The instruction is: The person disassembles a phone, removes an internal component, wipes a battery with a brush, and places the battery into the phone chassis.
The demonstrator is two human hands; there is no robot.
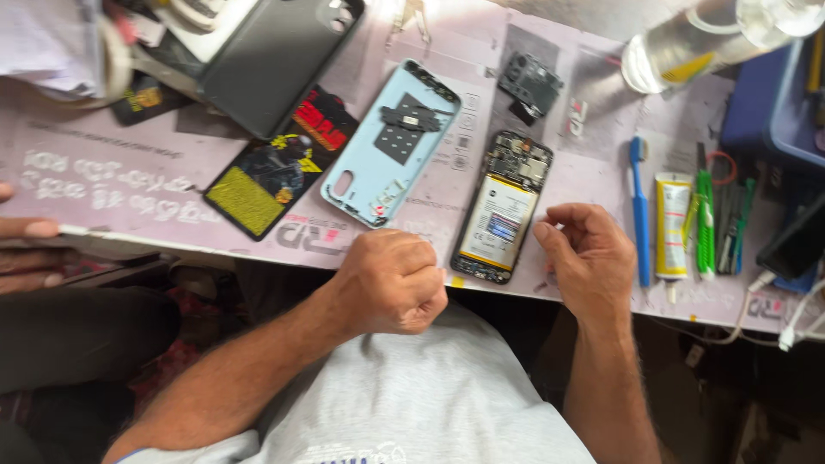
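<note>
My left hand [391, 283] is a closed fist at the near edge of the mat, just below a light blue phone back cover [391, 146] with a black part lying on it. Nothing shows in the fist. My right hand [584, 253] hovers right of an opened phone [503, 206] whose battery and circuit board are exposed. Its fingers are curled with the thumb toward the forefinger. Blur hides whether something small is pinched there. Neither hand touches the phone.
A pale purple work mat [112, 172] carries a dark grey phone case [275, 56], a black-and-yellow case [279, 163], a black camera frame [530, 83], a blue toothbrush [638, 206], a yellow glue tube [672, 223] and green tools [705, 223]. A clear bottle [713, 34] and blue tray [773, 103] sit far right. Another person's hand [26, 249] is at the left edge.
</note>
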